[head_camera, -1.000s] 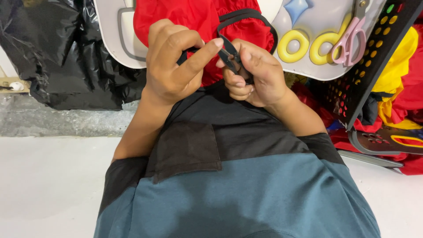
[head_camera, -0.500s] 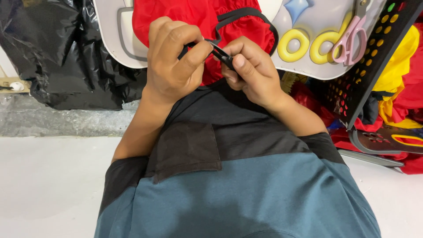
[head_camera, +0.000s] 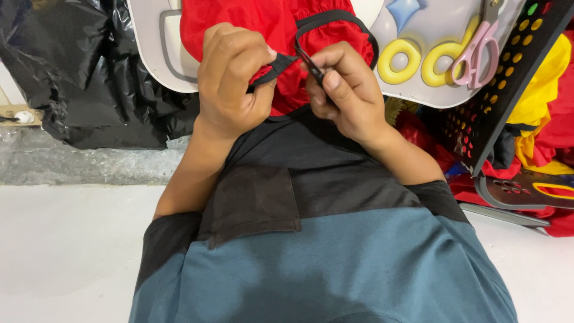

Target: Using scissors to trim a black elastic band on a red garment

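Note:
A red fabric item [head_camera: 281,36] with a black strap [head_camera: 335,18] lies on a white board in front of me. My left hand [head_camera: 233,78] pinches the black strap end against the red fabric. My right hand [head_camera: 347,90] grips a small black buckle piece [head_camera: 312,63] on the same strap. The two hands sit close together, thumbs nearly touching, above my dark and teal shirt [head_camera: 317,251]. The strap loops up and over the red fabric behind my right hand.
Pink scissors [head_camera: 475,51] rest on the white board [head_camera: 418,78] with yellow shapes at the right. A black perforated basket [head_camera: 508,90] with red and yellow fabric stands far right. Black plastic sheeting [head_camera: 78,78] lies at the left, over a white floor.
Both hands have shifted slightly along the strap; the right hand's thumb now presses the buckle piece, and the left hand has closed tighter on the strap end.

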